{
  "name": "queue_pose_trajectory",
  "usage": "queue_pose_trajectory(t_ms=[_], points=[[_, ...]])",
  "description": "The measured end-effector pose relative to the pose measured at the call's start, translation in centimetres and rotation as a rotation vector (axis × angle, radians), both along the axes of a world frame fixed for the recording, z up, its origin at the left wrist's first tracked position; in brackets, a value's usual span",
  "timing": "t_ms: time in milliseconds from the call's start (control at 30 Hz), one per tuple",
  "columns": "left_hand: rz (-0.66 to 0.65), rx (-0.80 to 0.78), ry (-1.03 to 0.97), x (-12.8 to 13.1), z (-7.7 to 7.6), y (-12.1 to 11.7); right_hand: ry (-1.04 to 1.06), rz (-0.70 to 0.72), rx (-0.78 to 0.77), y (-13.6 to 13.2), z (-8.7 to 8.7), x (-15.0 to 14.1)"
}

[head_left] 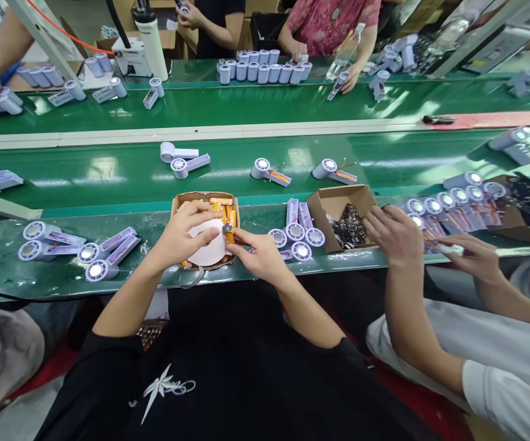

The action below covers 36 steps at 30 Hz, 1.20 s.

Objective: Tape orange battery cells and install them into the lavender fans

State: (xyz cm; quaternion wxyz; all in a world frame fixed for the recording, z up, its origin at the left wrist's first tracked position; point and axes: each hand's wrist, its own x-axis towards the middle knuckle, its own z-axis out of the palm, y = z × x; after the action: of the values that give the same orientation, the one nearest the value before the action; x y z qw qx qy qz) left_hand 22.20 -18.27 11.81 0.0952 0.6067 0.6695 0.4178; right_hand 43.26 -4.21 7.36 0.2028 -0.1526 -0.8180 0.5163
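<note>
The left hand [185, 233] bends over a white disc-shaped item [209, 248], thumb lying across it; whether it grips the item I cannot tell. The right hand [260, 256] has its fingertips at the item's right edge, beside orange cylinders [231, 214]; its grasp is unclear too. Both items sit at the cardboard box [176, 204] on the near worktop [155, 269], left of some lilac fan units [295, 231].
</note>
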Motion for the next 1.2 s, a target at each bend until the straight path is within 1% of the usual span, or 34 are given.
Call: queue_pose_trajectory(t_ms=[100, 200, 267, 333, 400, 433, 467, 500, 567, 633, 667, 700, 733, 767, 833, 867, 900, 933, 967, 1033, 1133, 1200], points=[[-0.017, -0.019, 0.099, 0.7, 0.1, 0.5, 0.000, 0.038, 0.089, 0.2, 0.3, 0.1], [-0.073, -0.051, 0.103, 0.8, 0.3, 0.9, 0.010, 0.052, 0.088, 0.1, 0.5, 0.0], [-0.085, -0.063, 0.029, 0.8, 0.2, 1.2, 0.021, 0.058, 0.055, -0.1, 0.8, -0.1], [-0.077, -0.068, -0.100, 1.2, -0.3, 1.4, 0.010, 0.082, 0.049, -0.1, 1.1, -0.3], [-0.071, -0.069, -0.214, 1.8, -0.8, 1.7, -0.034, 0.117, 0.068, 0.1, 1.4, -0.6], [-0.069, -0.068, -0.252, 2.1, -1.0, 1.9, -0.061, 0.144, 0.054, 0.3, 1.5, -0.7], [-0.074, -0.066, -0.275, 2.3, -1.1, 2.1, -0.083, 0.178, 0.000, 0.5, 1.4, -0.8], [-0.088, -0.065, -0.290, 2.5, -1.1, 2.3, -0.092, 0.216, -0.102, 0.7, 1.3, -0.9], [-0.168, -0.080, -0.317, 2.2, -0.7, 3.3, -0.067, 0.296, -0.408, 1.3, 0.6, -0.9], [-0.325, -0.151, -0.336, 0.6, -0.3, 5.3, -0.004, 0.343, -0.717, 1.7, -0.2, -0.8], [-0.385, -0.201, -0.332, -0.7, -0.2, 6.7, 0.031, 0.339, -0.831, 1.9, -0.5, -0.7], [-0.394, -0.251, -0.306, -2.4, -0.3, 8.4, 0.061, 0.318, -0.911, 2.1, -0.9, -0.5], [-0.342, -0.295, -0.248, -4.3, -0.6, 10.1, 0.084, 0.286, -0.963, 2.3, -1.1, -0.4], [-0.222, -0.328, -0.153, -6.5, -1.1, 11.9, 0.101, 0.249, -0.993, 2.5, -1.3, -0.2], [0.096, -0.380, 0.136, -11.0, -2.7, 14.8, 0.116, 0.180, -1.012, 3.1, -1.4, 0.2], [0.195, -0.421, 0.286, -13.0, -3.6, 15.9, 0.113, 0.156, -1.012, 3.5, -1.4, 0.4], [0.242, -0.470, 0.416, -14.8, -4.6, 16.5, 0.106, 0.137, -1.008, 3.9, -1.3, 0.7], [0.240, -0.520, 0.511, -16.3, -5.5, 16.9, 0.094, 0.124, -1.002, 4.4, -1.2, 1.1], [0.208, -0.562, 0.568, -17.4, -6.4, 17.1, 0.080, 0.117, -0.993, 4.8, -1.0, 1.4], [0.129, -0.611, 0.595, -18.9, -7.7, 17.3, 0.041, 0.118, -0.964, 5.8, -0.4, 2.3], [0.035, -0.636, 0.548, -20.1, -8.6, 18.0, -0.016, 0.127, -0.870, 7.5, 1.1, 2.7], [-0.038, -0.653, 0.501, -20.7, -8.6, 18.8, -0.018, 0.105, -0.748, 9.2, 2.2, 1.4]])
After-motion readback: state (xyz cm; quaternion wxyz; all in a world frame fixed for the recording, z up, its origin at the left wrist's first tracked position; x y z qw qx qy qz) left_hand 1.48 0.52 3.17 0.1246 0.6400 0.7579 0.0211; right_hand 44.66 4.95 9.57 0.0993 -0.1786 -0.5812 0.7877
